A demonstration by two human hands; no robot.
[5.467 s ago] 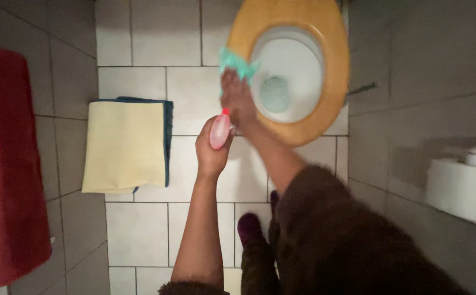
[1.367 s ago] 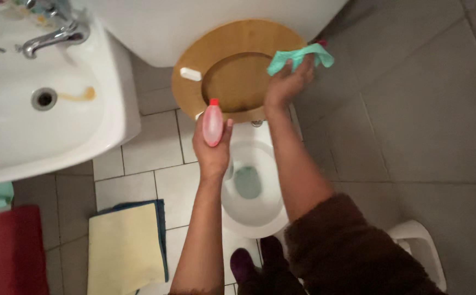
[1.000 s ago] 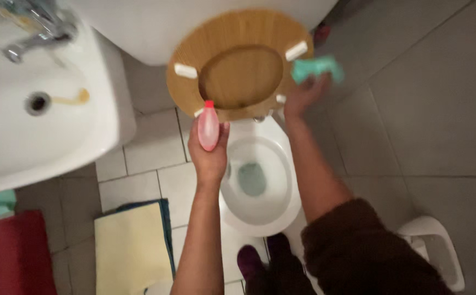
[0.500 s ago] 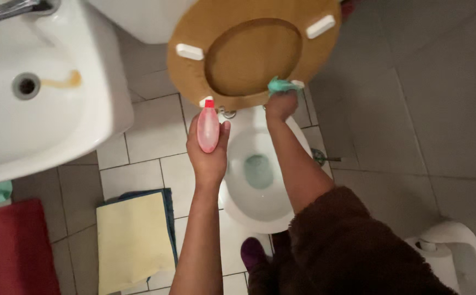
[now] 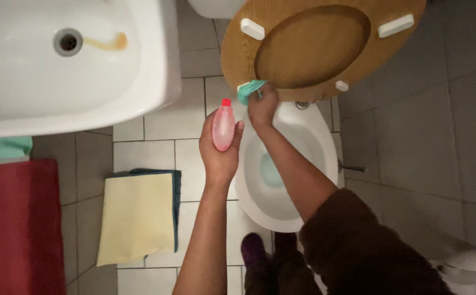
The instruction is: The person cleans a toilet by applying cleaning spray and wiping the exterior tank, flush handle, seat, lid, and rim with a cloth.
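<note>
I take the raised wooden toilet seat (image 5: 314,46) as my landmark. My right hand (image 5: 262,106) is closed on a green cloth (image 5: 249,90), pressing it against the seat's lower left rim. My left hand (image 5: 220,153), just below and left of that rim, is wrapped around a pink bottle (image 5: 223,127) with its red cap up. I judge the seat's underside partly wiped; the white bowl (image 5: 295,164) below it appears left to do.
</note>
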